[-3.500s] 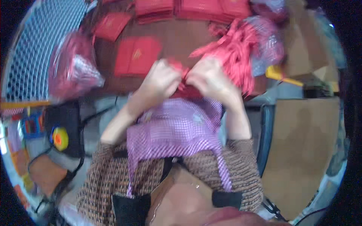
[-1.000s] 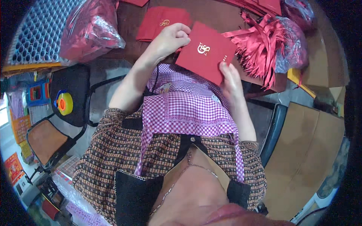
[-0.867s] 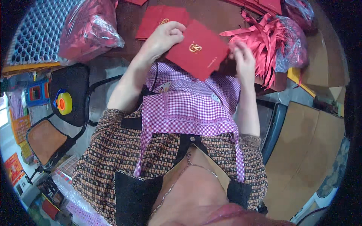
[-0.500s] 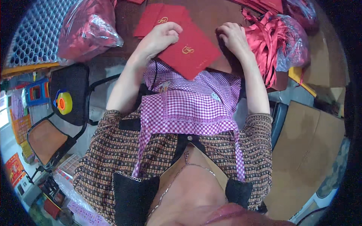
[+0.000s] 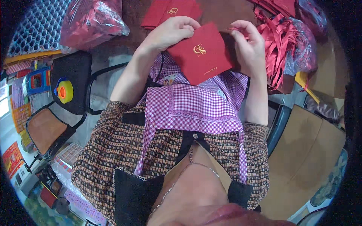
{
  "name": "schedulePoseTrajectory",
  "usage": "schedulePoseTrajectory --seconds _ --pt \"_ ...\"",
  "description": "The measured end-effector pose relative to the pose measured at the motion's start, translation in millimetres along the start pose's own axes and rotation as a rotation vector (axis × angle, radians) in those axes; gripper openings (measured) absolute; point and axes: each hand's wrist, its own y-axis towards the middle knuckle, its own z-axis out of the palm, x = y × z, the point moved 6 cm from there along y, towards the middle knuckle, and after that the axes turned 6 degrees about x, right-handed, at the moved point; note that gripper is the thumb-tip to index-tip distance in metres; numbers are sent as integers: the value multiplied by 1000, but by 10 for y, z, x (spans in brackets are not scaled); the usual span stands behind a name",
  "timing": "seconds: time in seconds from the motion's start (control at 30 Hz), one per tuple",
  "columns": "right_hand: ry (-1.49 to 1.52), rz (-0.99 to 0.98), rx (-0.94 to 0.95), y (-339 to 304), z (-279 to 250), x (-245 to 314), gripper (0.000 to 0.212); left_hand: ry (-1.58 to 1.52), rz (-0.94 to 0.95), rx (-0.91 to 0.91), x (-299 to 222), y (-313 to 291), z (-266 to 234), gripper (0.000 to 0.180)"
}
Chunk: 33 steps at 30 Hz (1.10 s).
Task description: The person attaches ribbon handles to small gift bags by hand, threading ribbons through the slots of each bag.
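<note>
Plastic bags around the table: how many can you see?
3: a left bag, a right bag beside the red ribbons, and an upper-right bag just beyond that. Others may be hidden.

On my left a black chair is standing on grey floor; a brown table is spreading before me.

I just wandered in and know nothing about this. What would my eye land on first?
Probably the flat red piece with its gold emblem, held at its upper-left edge by the left hand. Next, the heap of red ribbons to the right of the right hand; then the bright yellow-and-orange round object on the black chair at far left.
</note>
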Motion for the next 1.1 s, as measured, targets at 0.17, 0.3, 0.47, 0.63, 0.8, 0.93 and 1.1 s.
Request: schedulePoseTrajectory --seconds 0.17,0.3,0.47,0.63,0.8,0.93,1.1 --pt "-451 -269 14 -191 243 281 10 106 -4 13 -29 -5 80 28" --pt "-595 -333 -42 -247 353 221 11 157 8 11 -40 14 132 29" --pt "-781 -380 -147 -300 405 251 9 225 -11 24 -50 31 200 24" --pt "-876 -398 -139 -315 432 315 9 369 -8 -17 -136 18 242 21" --pt "-930 -403 -136 -317 459 322 10 381 -15 -38 -122 6 241 20" --pt "-999 -393 -134 -354 454 383 12 466 18 -61 -224 -5 332 21" --pt "-1127 -367 -99 -369 527 450 13 573 54 -99 -278 -52 374 23"
